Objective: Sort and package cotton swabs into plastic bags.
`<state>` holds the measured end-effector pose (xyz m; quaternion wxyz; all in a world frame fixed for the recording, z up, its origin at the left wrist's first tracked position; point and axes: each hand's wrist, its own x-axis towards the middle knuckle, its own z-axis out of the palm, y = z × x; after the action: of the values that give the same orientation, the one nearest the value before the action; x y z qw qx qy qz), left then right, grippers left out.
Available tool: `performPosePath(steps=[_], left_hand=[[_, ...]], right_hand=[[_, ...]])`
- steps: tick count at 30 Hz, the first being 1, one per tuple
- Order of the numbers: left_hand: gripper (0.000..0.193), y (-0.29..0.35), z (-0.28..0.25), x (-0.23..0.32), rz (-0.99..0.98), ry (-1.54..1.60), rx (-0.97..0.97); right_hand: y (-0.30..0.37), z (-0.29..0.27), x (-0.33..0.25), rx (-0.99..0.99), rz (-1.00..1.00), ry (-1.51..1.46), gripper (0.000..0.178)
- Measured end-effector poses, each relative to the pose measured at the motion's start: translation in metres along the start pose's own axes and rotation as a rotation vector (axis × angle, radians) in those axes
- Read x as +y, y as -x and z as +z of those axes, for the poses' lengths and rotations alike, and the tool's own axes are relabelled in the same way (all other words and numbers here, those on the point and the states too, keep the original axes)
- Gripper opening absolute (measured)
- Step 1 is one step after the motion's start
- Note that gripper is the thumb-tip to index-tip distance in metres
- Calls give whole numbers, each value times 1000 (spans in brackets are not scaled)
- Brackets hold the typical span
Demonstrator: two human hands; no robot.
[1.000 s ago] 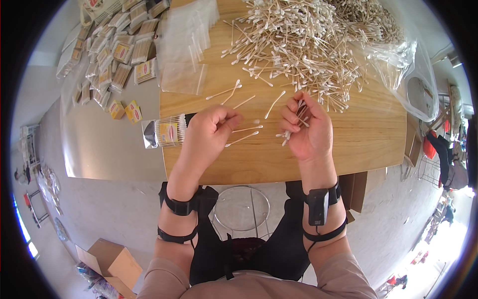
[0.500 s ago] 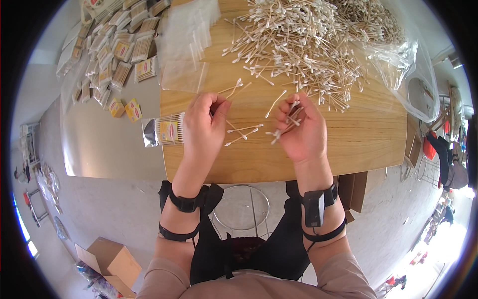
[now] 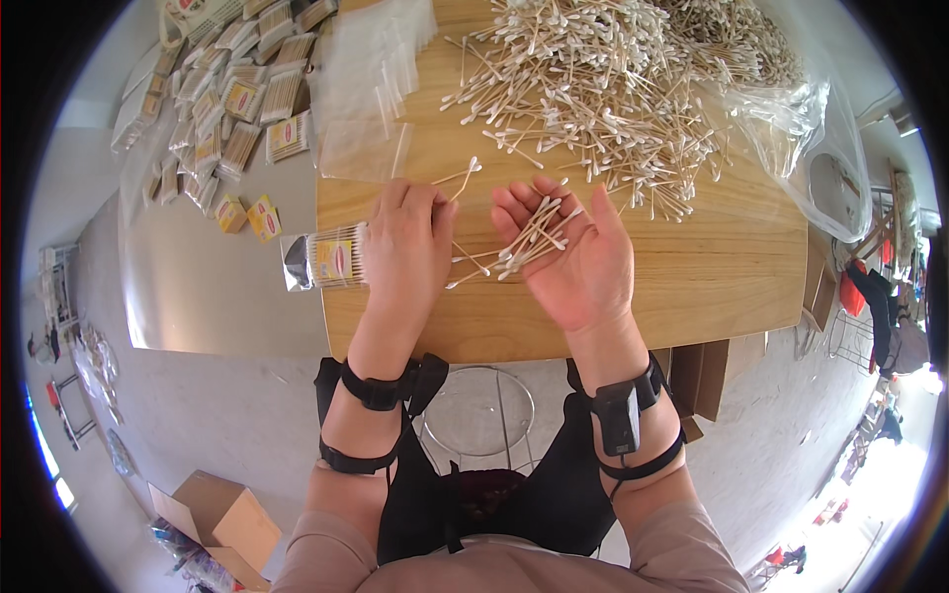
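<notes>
On the upturned palm of my right hand (image 3: 583,252) rests a loose bundle of cotton swabs (image 3: 539,235), held by loosely curled fingers. To its left, my left hand (image 3: 408,237) is palm down near the wood tabletop with fingers bent together. Its fingertips and whatever they hold are hidden beneath it. Loose cotton swabs (image 3: 473,260) lie between the two hands, and another swab (image 3: 457,180) lies beyond the left fingers. Next to my left wrist is a clear bag of cotton swabs (image 3: 336,257) with a yellow label.
A large heap of cotton swabs (image 3: 593,89) covers the far right, beside a clear plastic bag (image 3: 830,178). Empty zip bags (image 3: 366,89) lie at the far left of the wood. Packed swab bags (image 3: 237,99) and small yellow cards (image 3: 265,218) lie on the metal surface.
My right hand has moved left toward the other hand and turned its palm up, showing the swabs more fully. The left hand has rolled further palm down.
</notes>
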<state>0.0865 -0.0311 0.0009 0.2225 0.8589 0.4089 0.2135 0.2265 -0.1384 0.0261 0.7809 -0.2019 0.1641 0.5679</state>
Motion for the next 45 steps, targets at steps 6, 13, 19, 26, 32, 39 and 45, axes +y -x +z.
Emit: performPosePath(steps=[6, 13, 19, 26, 32, 39, 45], left_hand=[[10, -2, -7, 0, -17, 96, 58], [8, -6, -43, 18, 51, 474, -107], [20, -4, -44, -4, 121, 187, -248], [18, -4, -39, -10, 236, 60, -280], [11, -5, -38, 1, 9, 263, -295], [10, -4, -18, -6, 46, 258, -50], [14, 5, -22, 12, 107, 207, -245]], right_hand=[[-3, -17, -18, -59, -38, -28, 49], [0, -4, 0, 51, 10, -5, 50], [0, -4, -10, 37, -9, -35, 52], [0, -1, -12, -102, 14, -102, 60], [2, 2, -13, -129, 7, -91, 62], [1, -17, -37, -85, -110, -53, 50], [1, -26, -60, -181, -119, -103, 41]])
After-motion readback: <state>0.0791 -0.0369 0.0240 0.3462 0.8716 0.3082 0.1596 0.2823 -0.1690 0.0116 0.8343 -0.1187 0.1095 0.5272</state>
